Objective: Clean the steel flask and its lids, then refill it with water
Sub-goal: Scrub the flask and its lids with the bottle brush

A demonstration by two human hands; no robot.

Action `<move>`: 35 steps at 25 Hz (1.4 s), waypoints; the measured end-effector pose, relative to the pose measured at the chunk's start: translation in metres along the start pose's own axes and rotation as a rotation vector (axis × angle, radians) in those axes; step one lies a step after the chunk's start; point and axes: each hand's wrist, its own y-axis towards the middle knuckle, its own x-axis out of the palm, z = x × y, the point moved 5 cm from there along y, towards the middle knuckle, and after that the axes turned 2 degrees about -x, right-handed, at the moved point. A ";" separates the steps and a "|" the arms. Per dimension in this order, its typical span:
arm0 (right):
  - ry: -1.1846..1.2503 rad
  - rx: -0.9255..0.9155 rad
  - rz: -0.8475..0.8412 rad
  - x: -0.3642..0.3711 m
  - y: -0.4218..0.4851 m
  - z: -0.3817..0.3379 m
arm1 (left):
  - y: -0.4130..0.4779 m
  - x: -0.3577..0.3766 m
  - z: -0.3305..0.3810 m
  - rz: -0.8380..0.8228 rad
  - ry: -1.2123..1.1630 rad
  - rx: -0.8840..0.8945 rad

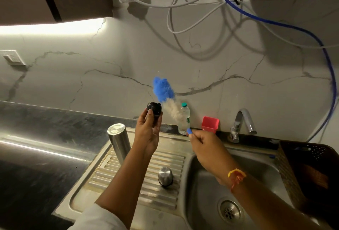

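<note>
Above the drainboard, my left grip pinches the black lid at its fingertips, my right grip clasping the brush just beside.

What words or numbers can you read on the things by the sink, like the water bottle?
No text here can be read.
Plastic water bottle: green and white label, print too blurred to read.
Steel flask: no lettering visible.
Black lid in the left hand: no lettering visible.
</note>
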 end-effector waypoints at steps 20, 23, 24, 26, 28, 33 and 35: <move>-0.147 -0.019 0.035 -0.011 -0.004 0.010 | -0.004 -0.012 0.012 -0.018 0.002 -0.074; -0.268 -0.042 -0.018 -0.017 0.001 0.005 | -0.010 -0.011 0.009 -0.095 0.100 -0.109; -0.298 -0.044 -0.033 -0.019 0.004 0.003 | -0.012 -0.009 0.008 -0.128 0.146 -0.123; -0.328 -0.050 -0.055 -0.021 0.005 -0.001 | -0.014 -0.007 0.010 -0.166 0.196 -0.133; -0.329 -0.079 -0.104 -0.017 -0.003 -0.002 | -0.010 -0.012 0.017 -0.158 0.194 -0.110; -0.414 -0.044 -0.142 -0.024 0.006 -0.003 | -0.013 -0.011 0.013 -0.248 0.352 -0.115; -0.440 -0.070 -0.141 -0.023 0.005 -0.002 | -0.011 -0.014 0.017 -0.245 0.429 -0.048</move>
